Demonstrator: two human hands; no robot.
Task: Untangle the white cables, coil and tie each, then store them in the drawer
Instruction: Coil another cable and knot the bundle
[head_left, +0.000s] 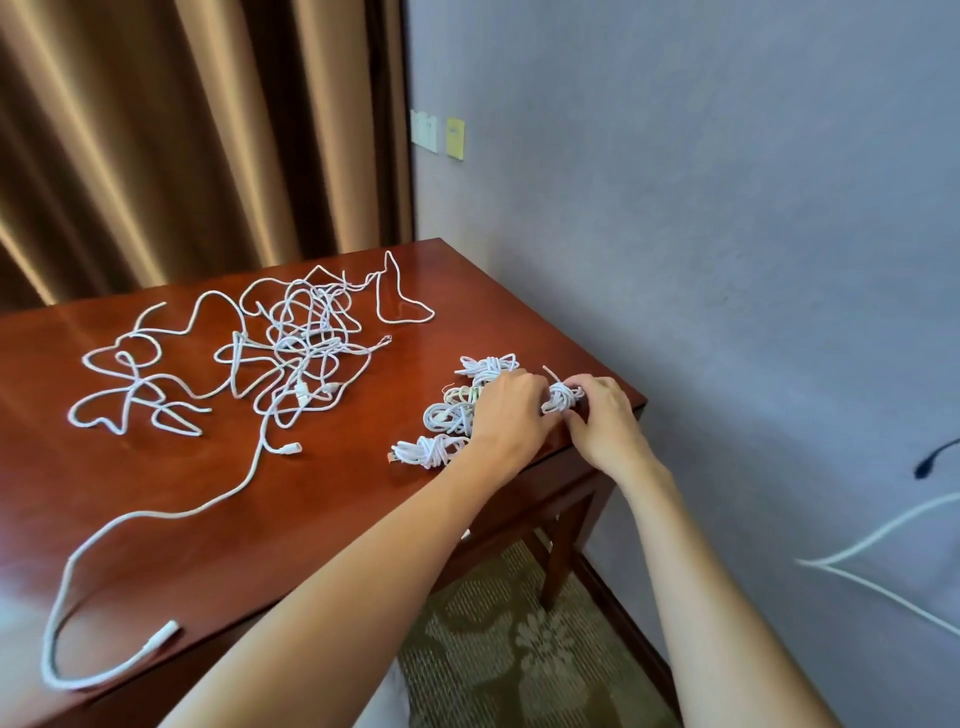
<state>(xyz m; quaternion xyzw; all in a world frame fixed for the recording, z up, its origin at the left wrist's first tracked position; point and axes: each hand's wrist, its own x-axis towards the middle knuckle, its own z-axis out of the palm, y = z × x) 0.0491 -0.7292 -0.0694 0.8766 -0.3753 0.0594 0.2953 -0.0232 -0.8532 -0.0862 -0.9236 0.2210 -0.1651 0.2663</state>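
Observation:
A tangle of white cables sprawls over the middle and left of the red-brown table. One long thick cable trails to the near edge and ends in a plug. Several coiled, tied bundles lie near the table's right end. Between my two hands sits a small coiled bundle. My left hand grips its left side, fingers curled over it. My right hand pinches its right side at the table's corner. A short wire tie sticks up from it.
A grey-blue wall stands close on the right, with brown curtains behind the table. Patterned carpet shows below the table's right leg. A white cable and a dark cord hang at the far right.

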